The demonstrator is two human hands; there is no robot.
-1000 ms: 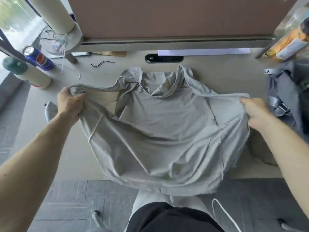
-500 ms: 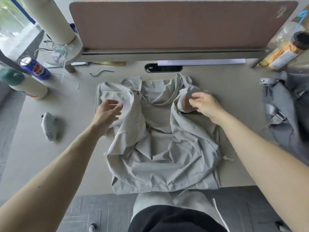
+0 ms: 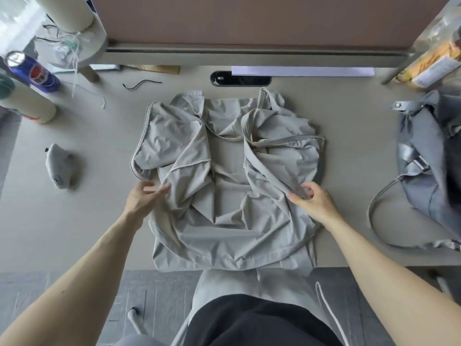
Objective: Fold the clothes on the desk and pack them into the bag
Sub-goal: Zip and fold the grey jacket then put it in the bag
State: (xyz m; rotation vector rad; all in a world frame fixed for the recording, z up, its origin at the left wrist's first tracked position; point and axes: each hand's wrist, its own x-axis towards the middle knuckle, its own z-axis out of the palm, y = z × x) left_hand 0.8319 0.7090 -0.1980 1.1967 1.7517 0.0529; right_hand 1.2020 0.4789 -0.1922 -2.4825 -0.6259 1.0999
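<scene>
While the right grip (image 3: 309, 199) pinches the seamed band of the folded-in flap between thumb and curled forefinger, I read it as holding that edge so the flap lies straight across the middle of the grey garment (image 3: 224, 216). Across the cloth from it, the left grip (image 3: 147, 196) is spread, its fingers nearly straight and blurred, their tips touching the other folded-in side. I judge it is there to smooth or steady that side rather than lift it. Both forearms reach in from the near edge, wrists low, backs of the hands up. The garment lies on the surface (image 3: 99, 221) between the two grips, both sides turned inward, its hem at the near edge. Well out beyond the right grip sits the bag (image 3: 429, 151), slumped and apart from the garment. By my judgement the fold is only partway done, and packing is not yet begun.
</scene>
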